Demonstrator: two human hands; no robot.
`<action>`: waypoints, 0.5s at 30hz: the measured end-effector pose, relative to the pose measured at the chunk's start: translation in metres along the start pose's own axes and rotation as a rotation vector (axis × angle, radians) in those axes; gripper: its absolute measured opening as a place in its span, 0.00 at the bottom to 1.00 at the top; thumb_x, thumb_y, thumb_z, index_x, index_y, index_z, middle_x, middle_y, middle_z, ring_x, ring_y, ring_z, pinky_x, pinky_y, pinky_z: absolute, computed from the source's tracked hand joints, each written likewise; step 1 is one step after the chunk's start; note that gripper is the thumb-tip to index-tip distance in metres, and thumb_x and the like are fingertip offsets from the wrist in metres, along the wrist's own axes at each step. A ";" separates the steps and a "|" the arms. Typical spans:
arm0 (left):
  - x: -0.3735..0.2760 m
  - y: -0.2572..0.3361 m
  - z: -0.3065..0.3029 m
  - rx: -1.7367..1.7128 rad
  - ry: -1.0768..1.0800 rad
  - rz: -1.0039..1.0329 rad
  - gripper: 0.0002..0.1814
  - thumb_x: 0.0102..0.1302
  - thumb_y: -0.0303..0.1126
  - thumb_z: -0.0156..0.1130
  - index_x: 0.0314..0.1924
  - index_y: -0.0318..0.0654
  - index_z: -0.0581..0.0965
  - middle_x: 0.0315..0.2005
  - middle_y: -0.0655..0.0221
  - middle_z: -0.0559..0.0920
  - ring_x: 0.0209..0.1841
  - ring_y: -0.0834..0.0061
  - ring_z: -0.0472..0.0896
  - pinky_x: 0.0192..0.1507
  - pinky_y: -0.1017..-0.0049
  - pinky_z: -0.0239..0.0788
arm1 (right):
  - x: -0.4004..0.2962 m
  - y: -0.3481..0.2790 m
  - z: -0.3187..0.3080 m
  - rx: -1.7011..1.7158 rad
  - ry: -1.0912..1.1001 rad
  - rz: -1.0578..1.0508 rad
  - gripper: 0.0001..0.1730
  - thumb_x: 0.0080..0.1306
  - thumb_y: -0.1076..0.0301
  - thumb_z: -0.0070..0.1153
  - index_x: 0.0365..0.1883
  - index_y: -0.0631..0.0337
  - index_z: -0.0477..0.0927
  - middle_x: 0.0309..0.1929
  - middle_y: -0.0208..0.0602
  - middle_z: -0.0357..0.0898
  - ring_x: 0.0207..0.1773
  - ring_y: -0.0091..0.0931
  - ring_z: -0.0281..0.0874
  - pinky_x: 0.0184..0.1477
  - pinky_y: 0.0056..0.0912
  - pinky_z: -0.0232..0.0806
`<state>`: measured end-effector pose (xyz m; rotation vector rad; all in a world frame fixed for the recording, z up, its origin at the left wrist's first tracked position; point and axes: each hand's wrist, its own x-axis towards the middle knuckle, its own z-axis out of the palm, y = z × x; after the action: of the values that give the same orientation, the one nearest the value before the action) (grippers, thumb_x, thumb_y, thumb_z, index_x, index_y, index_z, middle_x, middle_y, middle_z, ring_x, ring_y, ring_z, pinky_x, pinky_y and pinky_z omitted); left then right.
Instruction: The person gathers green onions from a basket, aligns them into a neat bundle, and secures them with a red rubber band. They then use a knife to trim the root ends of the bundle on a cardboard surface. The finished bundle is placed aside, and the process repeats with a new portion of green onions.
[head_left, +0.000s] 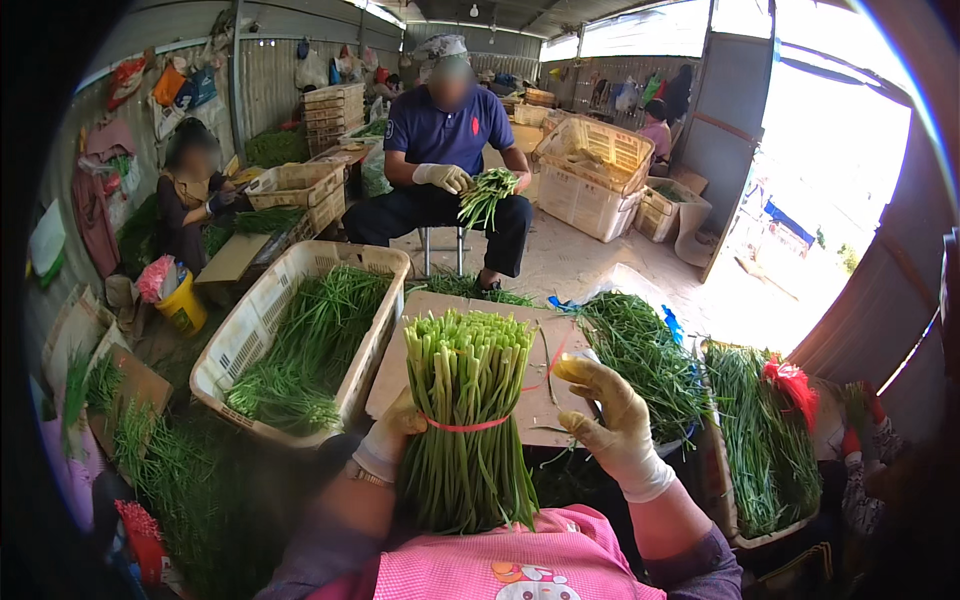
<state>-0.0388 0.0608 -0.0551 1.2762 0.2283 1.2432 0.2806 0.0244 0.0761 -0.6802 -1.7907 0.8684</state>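
A thick bundle of green chive-like stalks (469, 375) stands upright before me, pale cut ends up, leaf ends against my pink checked apron (465, 566). Around its middle runs a red tie band (465, 426). My left hand (394, 431), in a soiled pale glove, grips the bundle's left side; some fingers are hidden behind it. To the right, my gloved right hand (611, 420) is raised off the bundle with its fingers apart. A thin red strip (555, 356) reaches close to its fingertips; whether it touches them is unclear. Behind the bundle lies a board (442, 304).
A plastic crate (217, 379) of loose greens stands left. More greens (637, 352) lie right of the board, beside another filled crate (735, 536) holding red ties (793, 390). Opposite, a seated person (450, 127) holds stalks. Another person's red-gloved hands (855, 442) are far right.
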 end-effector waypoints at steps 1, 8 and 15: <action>0.010 0.006 0.012 0.049 -0.052 0.028 0.44 0.68 0.50 0.68 0.77 0.38 0.62 0.72 0.58 0.70 0.71 0.62 0.71 0.73 0.62 0.65 | 0.003 -0.001 0.008 0.170 0.010 0.024 0.42 0.61 0.65 0.76 0.72 0.60 0.70 0.65 0.38 0.78 0.69 0.30 0.73 0.69 0.36 0.66; 0.022 0.000 0.031 0.136 -0.019 -0.009 0.34 0.75 0.41 0.57 0.75 0.33 0.63 0.68 0.56 0.74 0.68 0.63 0.75 0.72 0.63 0.66 | 0.009 -0.019 -0.002 -0.317 0.178 -0.386 0.38 0.56 0.68 0.76 0.66 0.60 0.75 0.66 0.47 0.75 0.68 0.42 0.74 0.65 0.43 0.69; 0.027 0.019 0.085 0.138 -0.016 -0.229 0.55 0.51 0.50 0.82 0.72 0.29 0.66 0.65 0.60 0.78 0.65 0.68 0.76 0.71 0.65 0.64 | 0.032 -0.059 -0.004 -0.612 -0.093 -0.445 0.24 0.54 0.66 0.73 0.50 0.56 0.83 0.56 0.42 0.80 0.64 0.48 0.75 0.64 0.51 0.68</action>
<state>0.0232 0.0285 0.0039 1.3370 0.4432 1.0351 0.2698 0.0157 0.1416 -0.5817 -2.1968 0.0429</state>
